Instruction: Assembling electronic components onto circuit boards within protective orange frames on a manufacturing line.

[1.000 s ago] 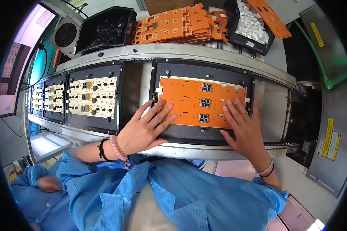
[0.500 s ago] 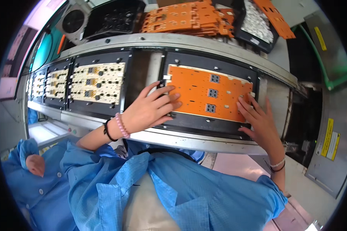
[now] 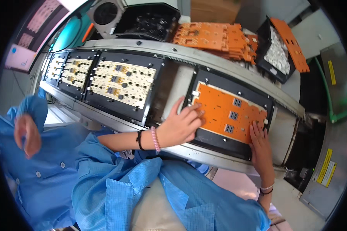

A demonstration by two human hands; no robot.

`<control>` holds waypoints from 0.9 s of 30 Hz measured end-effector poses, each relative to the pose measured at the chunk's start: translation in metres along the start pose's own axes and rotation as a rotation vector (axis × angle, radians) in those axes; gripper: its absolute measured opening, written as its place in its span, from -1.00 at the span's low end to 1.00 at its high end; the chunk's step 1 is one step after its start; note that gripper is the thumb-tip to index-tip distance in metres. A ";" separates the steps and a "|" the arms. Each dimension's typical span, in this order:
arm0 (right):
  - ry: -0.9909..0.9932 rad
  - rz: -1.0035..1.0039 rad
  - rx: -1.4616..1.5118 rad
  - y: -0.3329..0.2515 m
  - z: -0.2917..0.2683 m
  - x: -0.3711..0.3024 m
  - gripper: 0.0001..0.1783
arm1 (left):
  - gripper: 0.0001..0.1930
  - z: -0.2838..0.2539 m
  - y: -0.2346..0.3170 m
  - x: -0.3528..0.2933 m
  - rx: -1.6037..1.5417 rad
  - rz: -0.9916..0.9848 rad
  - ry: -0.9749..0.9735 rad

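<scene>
An orange plate (image 3: 216, 109) with cut-outs lies on a pale circuit board (image 3: 258, 106) in a black frame (image 3: 216, 143). Three small digit displays (image 3: 233, 115) show through the plate's openings. My left hand (image 3: 181, 125) rests its spread fingertips on the left edge of the plate, palm down. At the lower right corner my right hand (image 3: 260, 146) lies with its fingers stretched out on the plate. Neither hand grips anything. The undersides of the fingers are hidden.
Along the metal conveyor rail (image 3: 158, 48) more black frames carry pale populated boards (image 3: 121, 82) to the left. Behind stand a black bin of dark parts (image 3: 148, 23), stacked orange plates (image 3: 216, 38) and a tray of white parts (image 3: 275, 52). A co-worker's hand (image 3: 27, 134) is at the left.
The view has turned, so the conveyor sits further right and lower. My right hand has slid toward the plate's near right corner; my left stays at the left edge. The co-worker's hand has moved.
</scene>
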State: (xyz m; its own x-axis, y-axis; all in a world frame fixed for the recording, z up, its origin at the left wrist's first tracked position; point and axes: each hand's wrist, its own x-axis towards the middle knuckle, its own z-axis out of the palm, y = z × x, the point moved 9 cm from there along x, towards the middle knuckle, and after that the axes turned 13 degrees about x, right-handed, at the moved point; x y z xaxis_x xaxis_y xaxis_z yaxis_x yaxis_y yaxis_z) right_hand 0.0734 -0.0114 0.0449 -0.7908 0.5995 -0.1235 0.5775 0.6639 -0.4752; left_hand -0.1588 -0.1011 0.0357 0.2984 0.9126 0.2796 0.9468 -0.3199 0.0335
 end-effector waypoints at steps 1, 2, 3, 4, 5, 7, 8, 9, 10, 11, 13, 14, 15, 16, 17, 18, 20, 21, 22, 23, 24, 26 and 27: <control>0.003 0.027 0.025 0.001 0.000 -0.002 -0.20 | -0.62 0.000 0.001 -0.001 0.008 -0.002 0.012; -0.006 0.039 -0.006 0.000 0.000 -0.003 -0.19 | -0.61 0.000 -0.001 -0.003 0.004 0.000 0.011; 0.007 0.019 -0.019 -0.006 -0.003 -0.005 -0.19 | -0.57 -0.002 -0.002 -0.002 -0.023 0.006 0.076; 0.013 0.017 -0.004 -0.009 -0.005 -0.005 -0.19 | -0.59 -0.005 -0.002 -0.003 -0.025 0.004 0.085; 0.019 0.014 0.011 -0.011 -0.008 -0.003 -0.19 | -0.60 -0.007 -0.002 -0.004 -0.028 0.002 0.095; 0.040 0.010 0.031 -0.024 -0.018 0.000 -0.25 | -0.61 -0.009 0.001 -0.004 0.033 0.015 0.135; 0.030 0.041 0.043 -0.025 -0.021 0.000 -0.29 | -0.61 -0.009 0.003 -0.003 0.046 0.018 0.139; 0.022 0.070 0.057 -0.024 -0.022 0.002 -0.34 | -0.62 -0.009 0.006 -0.003 0.093 0.015 0.162; 0.049 0.068 0.054 -0.026 -0.024 0.002 -0.38 | -0.63 -0.007 0.008 -0.003 0.095 0.019 0.167; 0.050 0.049 0.049 -0.027 -0.023 0.001 -0.38 | -0.64 -0.006 0.009 -0.002 0.096 0.023 0.171; 0.014 0.078 -0.012 -0.024 -0.020 -0.001 -0.37 | -0.69 -0.005 0.009 -0.003 0.095 0.015 0.172; 0.012 0.072 -0.016 -0.023 -0.019 0.003 -0.37 | -0.71 -0.006 0.008 -0.003 0.127 0.015 0.196; 0.015 0.070 -0.029 -0.022 -0.019 0.005 -0.37 | -0.74 -0.009 0.011 -0.003 0.148 0.020 0.219; 0.020 0.073 -0.042 -0.021 -0.019 0.005 -0.36 | -0.77 -0.006 0.011 -0.003 0.176 0.032 0.135; 0.016 0.084 -0.046 -0.021 -0.017 0.003 -0.36 | -0.77 -0.005 0.013 -0.003 0.164 0.037 0.138; 0.045 0.085 -0.046 -0.025 -0.017 0.000 -0.37 | -0.76 -0.004 0.014 -0.003 0.158 0.029 0.139; 0.078 0.114 -0.052 -0.027 -0.016 0.001 -0.38 | -0.75 0.000 0.010 -0.001 0.122 0.024 0.113; 0.111 0.099 -0.021 -0.029 -0.018 0.001 -0.41 | -0.74 -0.002 0.008 0.000 0.098 0.029 0.095; 0.146 0.084 0.009 -0.031 -0.022 0.001 -0.43 | -0.73 -0.007 0.005 -0.001 0.074 0.037 0.077; 0.153 0.114 0.004 -0.029 -0.025 0.003 -0.43 | -0.70 -0.016 -0.001 -0.004 -0.041 0.022 0.055; 0.162 0.099 0.014 -0.032 -0.027 0.006 -0.48 | -0.67 -0.025 -0.005 -0.005 -0.169 0.028 0.064; 0.186 0.103 0.024 -0.034 -0.031 0.013 -0.52 | -0.66 -0.068 -0.016 -0.009 -0.483 0.105 0.178; 0.252 0.068 0.075 -0.040 -0.039 0.016 -0.56 | -0.71 -0.100 -0.021 -0.020 -0.618 0.192 0.258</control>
State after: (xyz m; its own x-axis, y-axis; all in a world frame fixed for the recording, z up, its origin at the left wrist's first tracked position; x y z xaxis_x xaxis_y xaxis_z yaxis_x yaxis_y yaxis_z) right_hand 0.0453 -0.0112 0.0962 -0.6702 0.7399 0.0587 0.6034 0.5892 -0.5373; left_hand -0.1962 -0.1383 0.1251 0.3428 0.7601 0.5520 0.6155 -0.6257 0.4793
